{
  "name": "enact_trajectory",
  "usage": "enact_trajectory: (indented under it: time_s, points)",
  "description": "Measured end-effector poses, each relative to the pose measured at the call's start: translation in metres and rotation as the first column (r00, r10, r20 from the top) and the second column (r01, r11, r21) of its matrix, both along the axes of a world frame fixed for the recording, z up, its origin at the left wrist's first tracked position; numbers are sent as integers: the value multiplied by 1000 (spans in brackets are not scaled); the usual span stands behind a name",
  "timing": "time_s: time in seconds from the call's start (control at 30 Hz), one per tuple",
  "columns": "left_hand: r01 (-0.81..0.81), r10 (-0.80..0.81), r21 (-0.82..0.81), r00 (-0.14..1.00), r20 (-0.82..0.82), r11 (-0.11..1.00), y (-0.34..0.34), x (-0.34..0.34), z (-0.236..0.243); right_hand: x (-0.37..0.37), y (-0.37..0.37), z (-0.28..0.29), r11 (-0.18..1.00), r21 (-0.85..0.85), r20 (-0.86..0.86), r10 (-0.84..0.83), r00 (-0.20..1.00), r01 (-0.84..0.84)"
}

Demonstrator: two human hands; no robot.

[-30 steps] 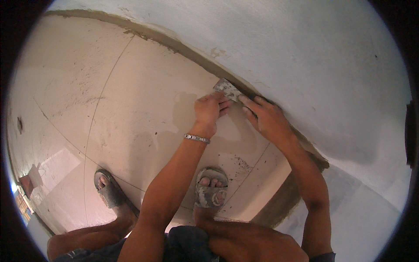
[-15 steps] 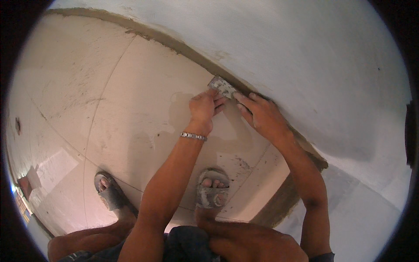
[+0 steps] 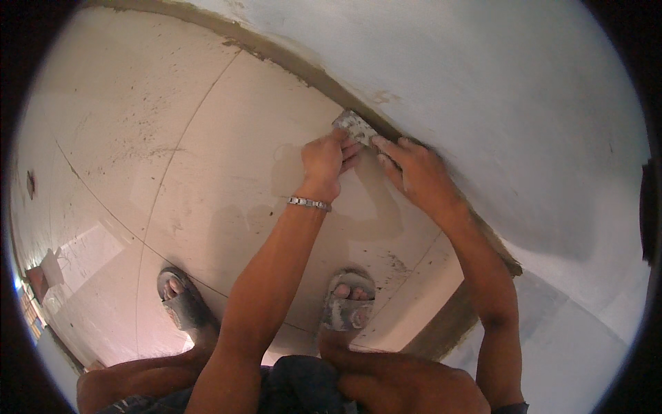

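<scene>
A small flat scraper blade (image 3: 354, 126), grey and smeared with mortar, lies against the dark joint (image 3: 289, 65) where the tiled floor meets the pale wall. My left hand (image 3: 324, 160), with a metal bracelet on the wrist, grips the blade's near end. My right hand (image 3: 417, 172) presses its fingers on the blade's right side, next to the joint. Both forearms reach up from the lower edge.
Large beige floor tiles (image 3: 172, 152) with dark specks spread to the left. My two feet in grey sandals, the left foot (image 3: 181, 303) and the right foot (image 3: 348, 303), stand on them. The whitish plastered wall (image 3: 496, 103) fills the upper right. A small reddish thing (image 3: 36, 283) lies far left.
Both hands and the scraper have slid a little up and to the left along the joint.
</scene>
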State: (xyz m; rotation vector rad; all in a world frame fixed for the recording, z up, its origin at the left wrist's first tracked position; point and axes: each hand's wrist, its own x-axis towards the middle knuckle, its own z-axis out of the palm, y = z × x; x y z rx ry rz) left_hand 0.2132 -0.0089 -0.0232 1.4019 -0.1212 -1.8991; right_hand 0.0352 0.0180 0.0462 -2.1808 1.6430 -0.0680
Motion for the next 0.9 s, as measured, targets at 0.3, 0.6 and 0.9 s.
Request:
enact_trajectory:
  time_s: [0.3, 0.6, 0.9]
  points:
    - [-5, 5, -7, 1000, -16, 1000, -23, 24, 2, 24, -22, -3, 994, -95, 11, 59, 998, -58]
    - [-19, 19, 1, 999, -27, 1000, -42, 43, 1, 45, -40, 3, 1000, -7, -15, 22, 1000, -22]
    - [-40, 40, 11, 999, -21, 999, -61, 66, 4, 71, -66, 6, 997, -11, 1, 77, 997, -77]
